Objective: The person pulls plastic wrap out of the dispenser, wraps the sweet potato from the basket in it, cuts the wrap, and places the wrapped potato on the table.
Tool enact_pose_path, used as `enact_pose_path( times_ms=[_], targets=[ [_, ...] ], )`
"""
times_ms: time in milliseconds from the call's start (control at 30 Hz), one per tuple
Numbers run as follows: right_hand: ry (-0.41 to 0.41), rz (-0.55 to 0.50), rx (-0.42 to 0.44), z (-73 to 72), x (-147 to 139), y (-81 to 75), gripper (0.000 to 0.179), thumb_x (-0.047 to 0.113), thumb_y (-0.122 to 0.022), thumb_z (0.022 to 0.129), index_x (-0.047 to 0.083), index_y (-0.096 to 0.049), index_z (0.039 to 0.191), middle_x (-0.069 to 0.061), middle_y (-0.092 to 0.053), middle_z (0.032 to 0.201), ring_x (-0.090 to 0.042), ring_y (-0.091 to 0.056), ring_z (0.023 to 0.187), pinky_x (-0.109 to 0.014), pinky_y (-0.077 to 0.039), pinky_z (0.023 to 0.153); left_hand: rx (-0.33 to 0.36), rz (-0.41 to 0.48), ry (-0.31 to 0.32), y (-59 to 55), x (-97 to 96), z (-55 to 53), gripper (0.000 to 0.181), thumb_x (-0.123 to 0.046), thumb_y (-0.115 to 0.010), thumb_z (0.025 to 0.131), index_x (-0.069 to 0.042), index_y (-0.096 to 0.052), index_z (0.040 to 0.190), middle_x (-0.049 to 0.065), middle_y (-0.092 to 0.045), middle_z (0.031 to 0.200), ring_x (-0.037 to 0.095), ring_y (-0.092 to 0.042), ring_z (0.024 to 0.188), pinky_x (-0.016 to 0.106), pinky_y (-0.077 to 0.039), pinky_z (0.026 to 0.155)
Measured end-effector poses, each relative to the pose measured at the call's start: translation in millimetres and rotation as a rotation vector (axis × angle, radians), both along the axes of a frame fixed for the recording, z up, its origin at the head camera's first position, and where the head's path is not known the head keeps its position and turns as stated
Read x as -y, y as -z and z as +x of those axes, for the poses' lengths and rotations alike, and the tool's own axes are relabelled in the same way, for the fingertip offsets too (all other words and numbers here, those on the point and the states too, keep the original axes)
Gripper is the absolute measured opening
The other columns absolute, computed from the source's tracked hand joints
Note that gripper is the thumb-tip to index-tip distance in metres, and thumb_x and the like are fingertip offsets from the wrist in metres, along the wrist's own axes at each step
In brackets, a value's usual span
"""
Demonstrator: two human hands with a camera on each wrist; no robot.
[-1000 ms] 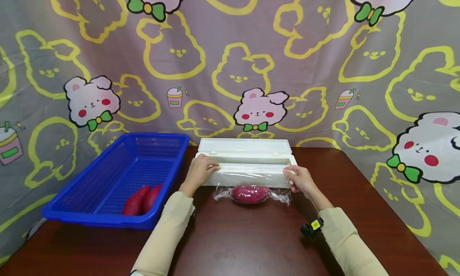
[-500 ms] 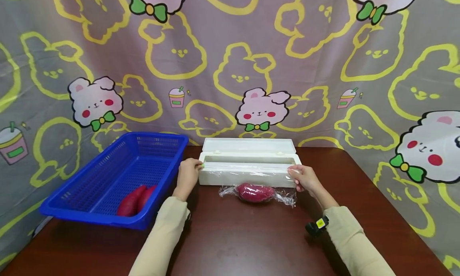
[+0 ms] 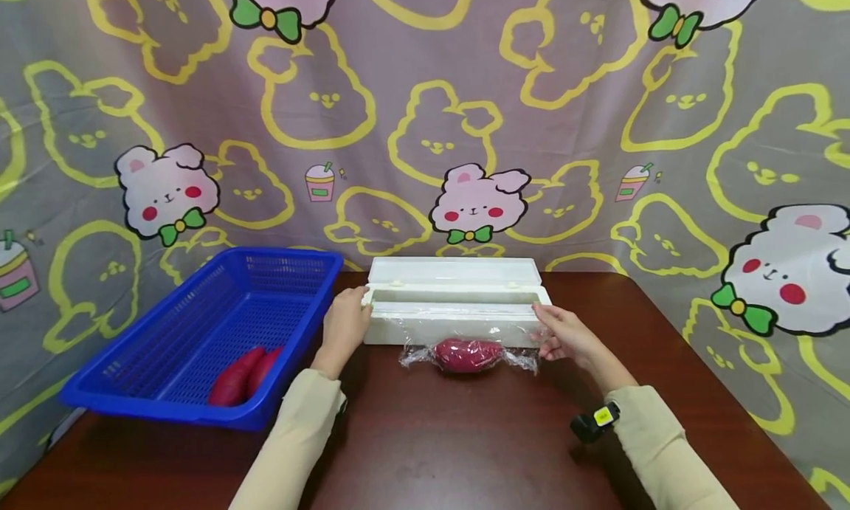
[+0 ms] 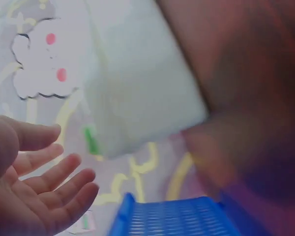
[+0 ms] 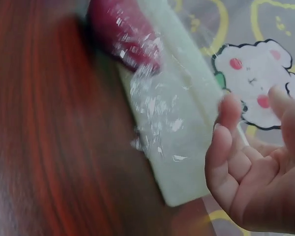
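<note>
A long white cling film box (image 3: 454, 328) stands on the table with its lid raised behind it. My left hand (image 3: 347, 322) is at the box's left end; its thumb and fingers are spread apart in the left wrist view, close to a small green slider (image 4: 91, 140) on the box's edge. My right hand (image 3: 566, 334) is by the right end, fingers loosely bent, with nothing gripped between thumb and fingertips in the right wrist view. In front of the box lies a red sweet potato (image 3: 468, 356) wrapped in clear film, its film ends (image 5: 155, 115) crumpled.
To the left stands a blue plastic basket (image 3: 166, 410) with two unwrapped red sweet potatoes (image 3: 237, 377) inside. The brown table (image 3: 451, 436) runs back to a patterned curtain (image 3: 412, 67). Black straps are worn at the wrists.
My left hand has moved left along the box to its end, with the green slider, and its fingers have come off the slider. My right hand's fingers have loosened at the right end.
</note>
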State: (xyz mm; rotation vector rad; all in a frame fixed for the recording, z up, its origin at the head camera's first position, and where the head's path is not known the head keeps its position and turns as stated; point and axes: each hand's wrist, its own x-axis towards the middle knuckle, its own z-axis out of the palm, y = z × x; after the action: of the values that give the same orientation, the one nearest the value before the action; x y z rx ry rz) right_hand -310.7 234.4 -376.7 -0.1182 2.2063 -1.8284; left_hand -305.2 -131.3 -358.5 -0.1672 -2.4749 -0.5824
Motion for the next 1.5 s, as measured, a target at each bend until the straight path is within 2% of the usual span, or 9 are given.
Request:
enact_pose_path(
  times_ms=[167, 300, 533, 700, 1000, 1100, 1233, 1367, 1500],
  targets=[
    [-0.117, -0.049, 0.04, 5.9, 0, -9.7, 0.068, 0.045, -0.034, 0.094, -0.003, -0.013, 0.136, -0.011, -0.064, 0.093, -0.012, -0.057, 0.053, -0.023, -0.045, 0.047, -0.106, -0.023, 0.132, -12.4, -10.9, 10.7, 0.023, -0.008, -0.068, 0.075, 0.001, -0.066, 0.096, 0.015, -0.063, 0.091, 0.032, -0.057, 0.085, 0.042, -0.046, 0.073],
    [-0.168, -0.028, -0.02, 10.3, -7, -9.3, 0.066, 0.044, -0.033, 0.094, -0.003, -0.017, 0.138, -0.017, -0.059, 0.105, -0.013, -0.058, 0.057, -0.023, -0.044, 0.046, -0.086, -0.009, 0.2, -16.8, -17.2, 15.2, 0.019, -0.009, -0.066, 0.077, -0.001, -0.067, 0.093, 0.012, -0.063, 0.091, 0.028, -0.057, 0.087, 0.039, -0.046, 0.075],
    [-0.06, 0.188, -0.224, 12.5, -15, -8.9, 0.048, 0.033, -0.045, 0.093, -0.012, -0.057, 0.106, -0.021, -0.062, 0.088, -0.017, -0.054, 0.062, -0.027, -0.042, 0.045, -0.003, -0.007, 0.274, -17.3, -24.2, 10.4, 0.016, -0.01, -0.058, 0.085, -0.002, -0.068, 0.094, 0.011, -0.064, 0.091, 0.026, -0.059, 0.089, 0.039, -0.046, 0.076],
    [-0.146, 0.333, -0.273, 10.2, -20, -8.4, 0.045, 0.029, -0.044, 0.094, -0.011, -0.064, 0.092, -0.017, -0.066, 0.082, -0.019, -0.057, 0.075, -0.037, -0.043, 0.059, 0.063, -0.042, 0.384, -11.4, -30.5, 7.4, 0.017, -0.01, -0.054, 0.088, -0.002, -0.067, 0.095, 0.012, -0.064, 0.093, 0.026, -0.058, 0.091, 0.039, -0.044, 0.08],
    [-0.327, 0.31, -0.326, 10.0, -23, -5.4, 0.044, 0.019, -0.05, 0.092, -0.011, -0.061, 0.062, -0.016, -0.066, 0.081, -0.018, -0.06, 0.078, -0.035, -0.045, 0.07, 0.076, -0.049, 0.603, -4.7, -41.4, 3.5, 0.032, -0.019, -0.041, 0.096, 0.004, -0.059, 0.106, 0.017, -0.061, 0.103, 0.03, -0.056, 0.099, 0.039, -0.041, 0.086],
    [-0.414, 0.326, -0.361, 10.4, -22, -5.1, 0.043, 0.016, -0.051, 0.091, -0.011, -0.061, 0.06, -0.014, -0.065, 0.074, -0.017, -0.06, 0.073, -0.035, -0.046, 0.069, 0.161, -0.089, 0.629, -4.2, -43.9, 5.1, 0.04, -0.028, -0.035, 0.097, 0.003, -0.057, 0.112, 0.014, -0.062, 0.097, 0.026, -0.058, 0.094, 0.038, -0.042, 0.085],
    [-0.462, 0.388, -0.41, 11.4, -19, -7.9, 0.04, 0.016, -0.054, 0.09, -0.011, -0.058, 0.06, -0.006, -0.055, 0.056, -0.009, -0.049, 0.054, -0.027, -0.041, 0.052, 0.271, -0.199, 0.64, -3.6, -50.2, 10.2, 0.034, -0.025, -0.045, 0.094, 0.0, -0.056, 0.115, 0.007, -0.063, 0.086, 0.017, -0.059, 0.08, 0.035, -0.045, 0.077],
    [-0.416, 0.486, -0.469, 13.0, -13, -16.9, 0.031, 0.017, -0.057, 0.088, -0.006, -0.059, 0.067, -0.004, -0.05, 0.056, -0.009, -0.041, 0.053, -0.021, -0.034, 0.047, 0.237, -0.336, 0.62, -0.3, -56.0, 12.8, 0.033, -0.027, -0.06, 0.086, -0.005, -0.061, 0.11, 0.004, -0.062, 0.088, 0.014, -0.057, 0.078, 0.031, -0.046, 0.072],
    [-0.351, 0.592, -0.536, 16.0, -3, -26.3, 0.022, 0.017, -0.059, 0.086, -0.003, -0.066, 0.084, -0.006, -0.058, 0.065, -0.012, -0.047, 0.057, -0.022, -0.037, 0.05, 0.206, -0.399, 0.621, 1.0, -59.8, 13.7, 0.043, -0.034, -0.069, 0.077, -0.009, -0.062, 0.111, 0.003, -0.058, 0.101, 0.015, -0.054, 0.092, 0.03, -0.044, 0.079]
  ],
)
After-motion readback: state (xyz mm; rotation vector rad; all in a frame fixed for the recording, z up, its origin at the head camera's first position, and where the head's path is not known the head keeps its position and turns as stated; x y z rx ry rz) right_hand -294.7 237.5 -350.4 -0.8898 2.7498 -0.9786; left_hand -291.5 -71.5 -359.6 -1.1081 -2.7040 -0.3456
